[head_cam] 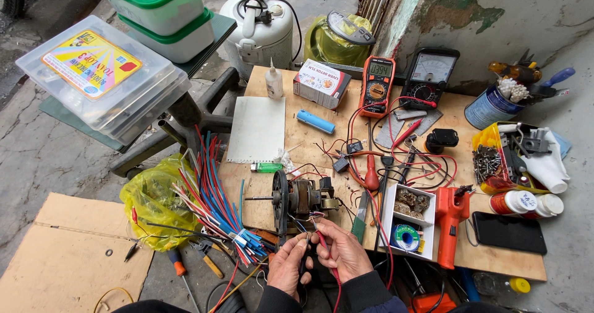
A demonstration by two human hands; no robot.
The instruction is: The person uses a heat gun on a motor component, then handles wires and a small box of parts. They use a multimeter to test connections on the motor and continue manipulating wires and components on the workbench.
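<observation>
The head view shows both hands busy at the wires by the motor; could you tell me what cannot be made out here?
- What the left hand pinches: the fingers curl over it in the head view.
- Where the red probe's tip meets the motor leads: the right hand covers it.
- The orange tool at the bottom: cut off by the frame edge.
- The parts in the white tray: too small to identify.

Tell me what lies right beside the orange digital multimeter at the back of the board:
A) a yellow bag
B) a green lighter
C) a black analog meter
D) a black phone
C: the black analog meter stands directly right of the orange multimeter, both leaning at the board's back edge.
</observation>
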